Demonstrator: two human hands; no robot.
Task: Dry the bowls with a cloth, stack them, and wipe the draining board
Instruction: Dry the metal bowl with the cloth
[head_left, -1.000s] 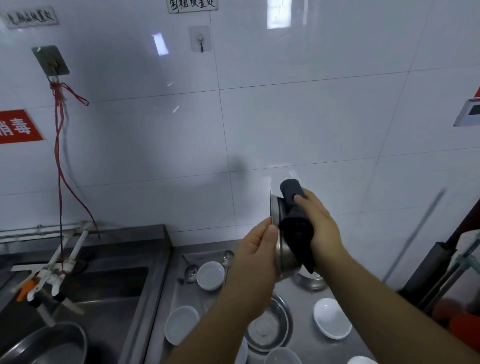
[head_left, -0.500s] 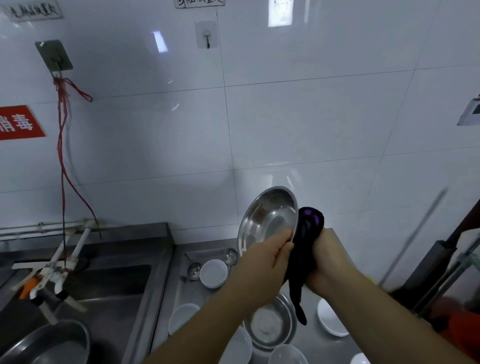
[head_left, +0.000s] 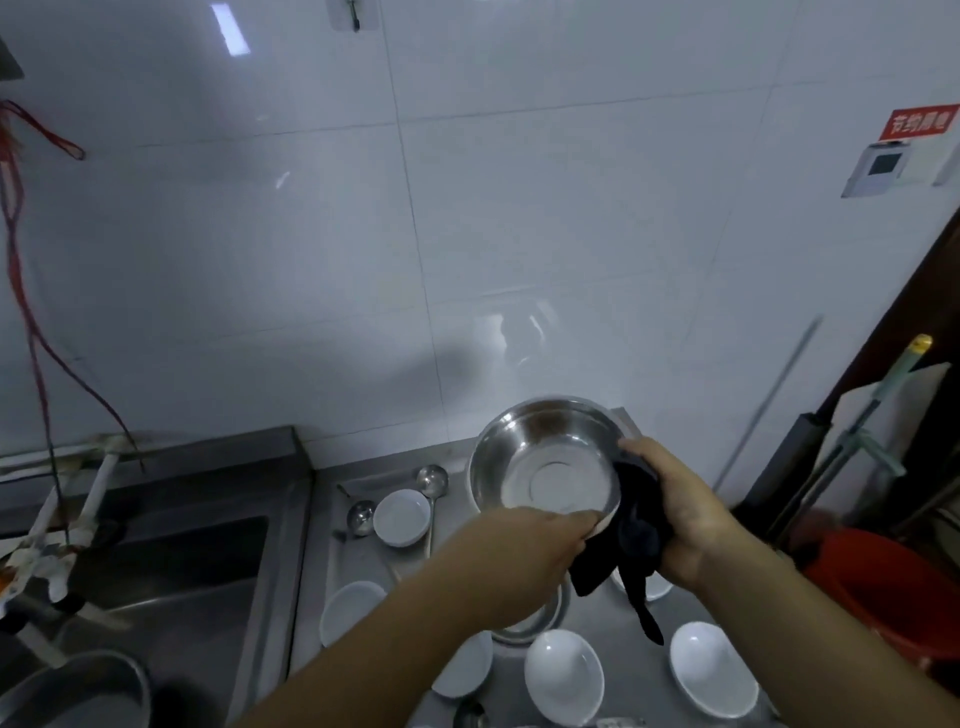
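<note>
Two hands hold a steel bowl (head_left: 545, 462) over the counter (head_left: 363, 478): left hand (head_left: 524, 551) grips its near rim, right hand (head_left: 680, 514) grips a dark cloth (head_left: 631, 535) against its side.

A working kitchen, likely a canteen's washing-up corner. White wall tiles (head_left: 519, 234) rise behind a steel counter (head_left: 613, 613) with a sink (head_left: 171, 561) at its left edge. White bowls (head_left: 563, 675) and ladles (head_left: 431, 480) lie on the counter, and a red notice (head_left: 923, 123) hangs on the wall.
</note>
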